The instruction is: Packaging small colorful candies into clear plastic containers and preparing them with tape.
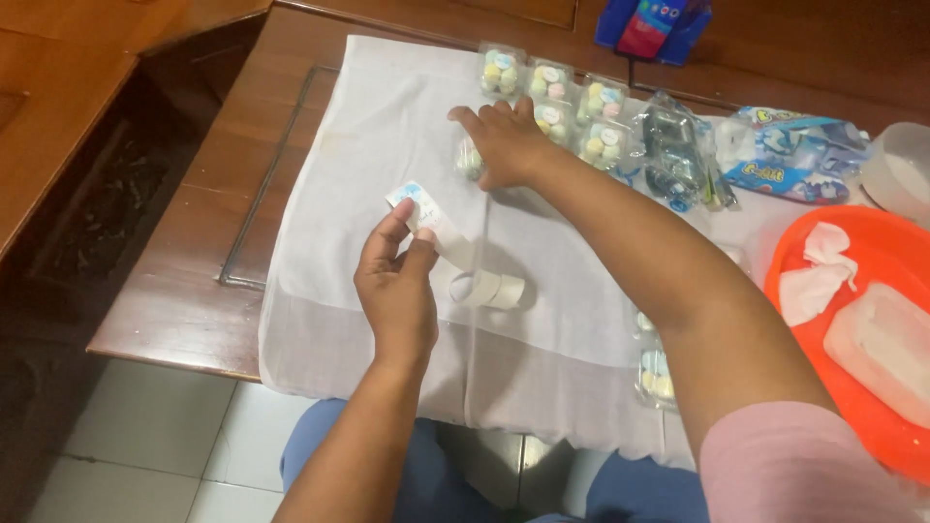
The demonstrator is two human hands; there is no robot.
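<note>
Label strip (431, 218) diag. (upper-left end in left-hand fingers (392, 232))

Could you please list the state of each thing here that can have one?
Roll of white sticker strip: partly unrolled, lying on white cloth.
Left hand: pinching the strip's free end.
Right hand: pressing a small clear candy pack.
Clear candy packs: closed, in rows.
Orange plastic basin: holding white wrappers.

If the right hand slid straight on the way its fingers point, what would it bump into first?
The right hand points up and left across the white cloth. That way looks free to the cloth's far edge; the row of clear candy packs sits to its right.
</note>
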